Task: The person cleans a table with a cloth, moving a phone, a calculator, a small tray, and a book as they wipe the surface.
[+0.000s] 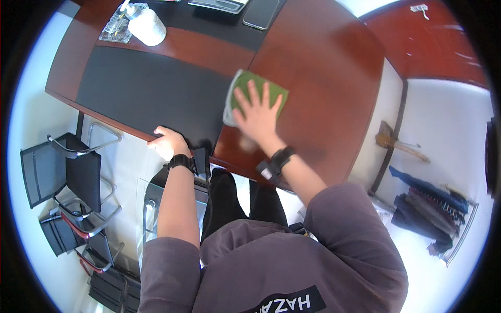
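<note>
Fingers spread, my right hand point(258, 113) presses flat on a folded green cloth point(247, 80) with a pale grey edge. The cloth lies on the reddish-brown wooden desk point(321, 78), across the border of its black inlaid panel point(156, 86). My left hand point(170, 143) rests at the desk's near edge, thumb and fingers about the rim; part of its grip is hidden. Each wrist wears a black strap with a small device.
At the far left of the desk stand a white pump bottle point(148, 27) and a clear glass ashtray point(116, 29). A smartphone point(261, 13) lies at the back. Black chairs point(82, 172) are on the left, a broom point(401, 145) and a clothes rack point(426, 211) on the right.
</note>
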A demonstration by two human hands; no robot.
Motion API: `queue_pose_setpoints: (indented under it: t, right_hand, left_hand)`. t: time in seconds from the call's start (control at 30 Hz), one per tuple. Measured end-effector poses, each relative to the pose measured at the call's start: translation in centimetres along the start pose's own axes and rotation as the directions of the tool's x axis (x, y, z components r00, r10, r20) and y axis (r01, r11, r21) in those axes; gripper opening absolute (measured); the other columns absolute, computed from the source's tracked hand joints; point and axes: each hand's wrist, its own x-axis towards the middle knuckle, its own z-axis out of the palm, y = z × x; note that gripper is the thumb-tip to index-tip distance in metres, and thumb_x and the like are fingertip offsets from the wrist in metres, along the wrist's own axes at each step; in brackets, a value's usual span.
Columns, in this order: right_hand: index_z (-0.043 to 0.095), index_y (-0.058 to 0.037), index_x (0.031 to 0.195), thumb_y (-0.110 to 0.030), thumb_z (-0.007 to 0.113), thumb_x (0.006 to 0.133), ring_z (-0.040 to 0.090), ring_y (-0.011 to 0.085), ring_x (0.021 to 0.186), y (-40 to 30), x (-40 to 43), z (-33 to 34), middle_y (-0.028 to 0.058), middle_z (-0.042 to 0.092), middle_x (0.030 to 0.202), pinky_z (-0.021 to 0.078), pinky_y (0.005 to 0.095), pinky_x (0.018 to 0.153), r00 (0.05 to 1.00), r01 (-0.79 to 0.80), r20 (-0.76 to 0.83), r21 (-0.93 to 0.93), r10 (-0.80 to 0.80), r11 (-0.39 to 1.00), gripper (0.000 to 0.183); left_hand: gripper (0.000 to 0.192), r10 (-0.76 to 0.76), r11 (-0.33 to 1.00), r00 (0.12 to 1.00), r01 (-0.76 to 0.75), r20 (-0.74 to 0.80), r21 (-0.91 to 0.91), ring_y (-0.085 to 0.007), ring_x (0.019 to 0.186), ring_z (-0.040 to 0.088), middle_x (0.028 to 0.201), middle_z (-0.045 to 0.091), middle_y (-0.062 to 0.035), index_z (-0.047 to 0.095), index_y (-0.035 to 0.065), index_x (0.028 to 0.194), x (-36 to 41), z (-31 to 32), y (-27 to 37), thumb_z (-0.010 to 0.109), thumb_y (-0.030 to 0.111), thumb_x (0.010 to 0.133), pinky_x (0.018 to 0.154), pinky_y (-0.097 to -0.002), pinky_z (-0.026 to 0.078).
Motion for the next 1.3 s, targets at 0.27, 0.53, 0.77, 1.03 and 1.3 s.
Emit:
queue_pose_setpoints:
  t: [0.27, 0.53, 0.77, 1.03, 1.3]
  right_hand:
    - [0.042, -0.0334, 0.129, -0.045, 0.054, 0.078, 0.02, 0.0381, 0.129, -4.8, -11.8, -2.2, 0.0057, 0.027, 0.141, 0.0174, 0.071, 0.091, 0.986, 0.089, 0.13, 0.11, -0.103, 0.99, 0.053]
    - [0.039, -0.0366, 0.131, -0.052, 0.05, 0.08, 0.015, 0.0385, 0.132, 3.7, -20.8, -4.3, 0.0049, 0.023, 0.144, 0.0082, 0.0705, 0.095, 0.97, -0.145, 0.181, -0.097, 0.16, 0.985, 0.054]
    - [0.04, -0.0347, 0.13, -0.048, 0.049, 0.081, 0.014, 0.0406, 0.131, 6.5, -16.1, -3.5, 0.0054, 0.023, 0.144, 0.0082, 0.0715, 0.094, 0.951, -0.293, 0.068, -0.114, 0.302, 0.949, 0.052]
    - [0.035, -0.0325, 0.133, -0.047, 0.046, 0.083, 0.012, 0.0396, 0.132, 8.3, -4.8, -1.6, 0.0054, 0.021, 0.145, 0.0088, 0.0717, 0.093, 0.961, -0.271, 0.021, -0.119, 0.275, 0.955, 0.054]
    - [0.044, -0.0318, 0.128, -0.044, 0.053, 0.079, 0.018, 0.0372, 0.131, 5.6, -7.7, -3.1, 0.0043, 0.029, 0.141, 0.0134, 0.0705, 0.094, 0.954, 0.249, 0.142, 0.11, -0.263, 0.962, 0.051]
  left_hand:
    - [0.054, 0.042, 0.985, 0.997, -0.03, 0.064, -0.169, -0.0419, 0.084, 0.058, 0.099, 0.055, -0.0316, 0.029, -0.008, 0.115, 0.3, 0.2, -1.2, 0.034, 0.037, 0.085, 0.071, -0.0489, 0.049]
    - [0.052, -0.023, 0.972, 0.99, 0.055, 0.138, -0.23, -0.0364, 0.094, 0.056, 0.109, 0.052, -0.0246, 0.029, -0.0048, 0.116, 0.8, 0.2, -1.1, 0.034, 0.038, 0.087, 0.075, -0.0451, 0.049]
    - [0.053, 0.021, 0.977, 0.994, 0.003, 0.108, -0.213, -0.0397, 0.093, 0.055, 0.107, 0.052, -0.0286, 0.029, -0.007, 0.117, 1.1, 0.4, -1.2, 0.033, 0.037, 0.088, 0.077, -0.045, 0.049]
    - [0.054, 0.078, 0.989, 0.997, -0.076, 0.014, -0.126, -0.0449, 0.078, 0.059, 0.09, 0.056, -0.0338, 0.03, -0.01, 0.108, 1.6, 1.7, -2.7, 0.034, 0.039, 0.085, 0.067, -0.05, 0.05]
    - [0.054, 0.108, 0.986, 0.994, -0.104, 0.022, -0.133, -0.0442, 0.086, 0.057, 0.099, 0.053, -0.0334, 0.029, -0.0076, 0.115, 2.9, 2.1, -2.9, 0.035, 0.038, 0.087, 0.075, -0.0479, 0.048]
